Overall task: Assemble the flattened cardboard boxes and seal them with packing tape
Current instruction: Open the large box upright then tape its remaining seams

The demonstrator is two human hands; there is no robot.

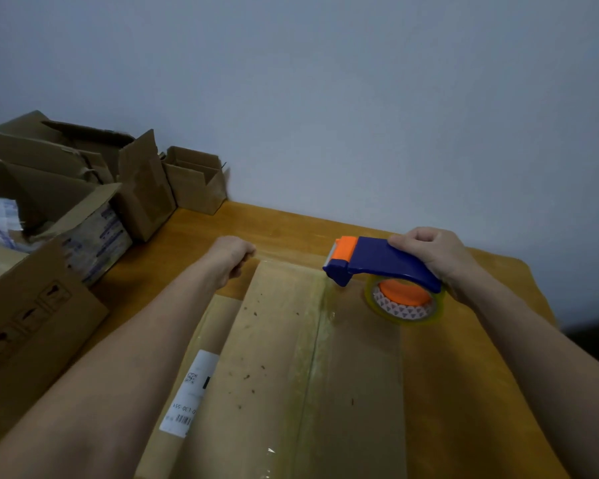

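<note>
A brown cardboard box (277,357) lies in front of me on the wooden table (291,226), its two top flaps closed, with clear tape running along the centre seam. A white label (191,392) is stuck on its left side. My right hand (436,254) grips a blue and orange tape dispenser (377,261) with a roll of clear tape (405,302), held over the box's far end near the seam. My left hand (234,255) has its fingers curled over the box's far left corner.
Several opened and flattened cardboard boxes (66,188) are piled at the left of the table, up against the grey wall. One large box (25,326) stands close to my left forearm. Bare tabletop shows beyond the box and on the right.
</note>
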